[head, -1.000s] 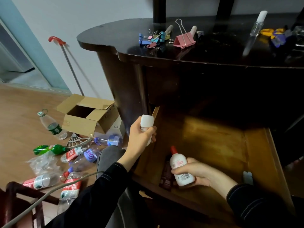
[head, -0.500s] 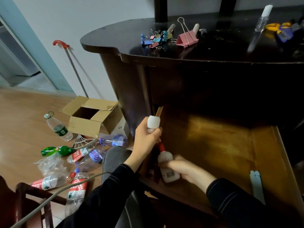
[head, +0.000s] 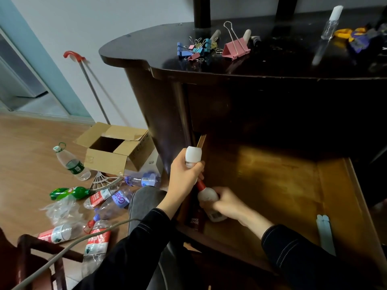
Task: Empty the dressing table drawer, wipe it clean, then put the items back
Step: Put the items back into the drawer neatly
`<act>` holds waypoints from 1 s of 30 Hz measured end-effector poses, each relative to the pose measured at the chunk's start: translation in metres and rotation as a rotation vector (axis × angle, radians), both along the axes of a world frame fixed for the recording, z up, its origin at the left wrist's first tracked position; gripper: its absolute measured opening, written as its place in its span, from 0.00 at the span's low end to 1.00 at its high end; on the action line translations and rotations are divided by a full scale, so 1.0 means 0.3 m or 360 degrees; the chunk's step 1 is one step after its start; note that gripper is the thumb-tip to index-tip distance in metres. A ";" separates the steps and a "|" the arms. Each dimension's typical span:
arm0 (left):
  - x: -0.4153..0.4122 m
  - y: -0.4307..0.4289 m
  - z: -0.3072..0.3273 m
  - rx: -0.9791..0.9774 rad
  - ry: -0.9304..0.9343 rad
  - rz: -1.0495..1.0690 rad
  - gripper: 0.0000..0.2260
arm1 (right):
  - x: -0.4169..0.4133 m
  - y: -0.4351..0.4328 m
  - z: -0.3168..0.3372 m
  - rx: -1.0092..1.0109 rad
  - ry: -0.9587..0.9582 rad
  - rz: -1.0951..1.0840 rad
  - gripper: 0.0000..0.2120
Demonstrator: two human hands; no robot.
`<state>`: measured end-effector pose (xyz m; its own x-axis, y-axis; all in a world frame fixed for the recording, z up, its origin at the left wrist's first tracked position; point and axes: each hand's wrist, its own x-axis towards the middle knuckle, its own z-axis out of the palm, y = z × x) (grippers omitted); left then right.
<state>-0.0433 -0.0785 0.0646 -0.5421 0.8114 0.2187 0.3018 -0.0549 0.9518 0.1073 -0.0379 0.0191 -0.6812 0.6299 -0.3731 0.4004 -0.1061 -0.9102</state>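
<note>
The wooden drawer (head: 272, 185) of the dark dressing table (head: 230, 65) is pulled open. My left hand (head: 182, 183) holds a white-capped bottle (head: 193, 156) upright at the drawer's left wall. My right hand (head: 226, 203) grips a white glue bottle with a red nozzle (head: 206, 195) and rests it on the drawer floor at the front left corner. A dark tube marked MAKE SENSE (head: 193, 219) lies beside it. A pale flat item (head: 325, 233) lies at the drawer's right side.
On the tabletop lie coloured binder clips (head: 196, 50), a large pink clip (head: 235, 47), a clear spray bottle (head: 330, 24) and scissors (head: 351, 35). A cardboard box (head: 113, 149) and several plastic bottles (head: 73, 164) litter the floor at left. A chair (head: 31, 258) stands lower left.
My right hand has carried the glue bottle leftward to the drawer's front left corner and set it down low. My left hand has stayed by the left wall with its bottle.
</note>
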 end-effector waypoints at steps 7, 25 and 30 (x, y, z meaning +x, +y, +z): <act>-0.001 -0.003 0.002 0.0008 -0.0014 0.0003 0.08 | 0.007 -0.008 -0.026 -0.0241 0.0039 -0.0155 0.13; -0.002 -0.005 0.005 -0.0016 -0.0044 -0.0024 0.07 | 0.049 0.041 -0.025 -0.0119 -0.0655 -0.0048 0.16; -0.002 -0.005 0.005 -0.0013 -0.0049 -0.0017 0.07 | 0.051 0.021 -0.013 0.0025 -0.0869 0.0360 0.19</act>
<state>-0.0438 -0.0800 0.0662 -0.5396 0.8190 0.1953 0.2715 -0.0503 0.9611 0.1225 -0.0315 0.0153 -0.5113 0.4998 -0.6991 0.8223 0.0482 -0.5670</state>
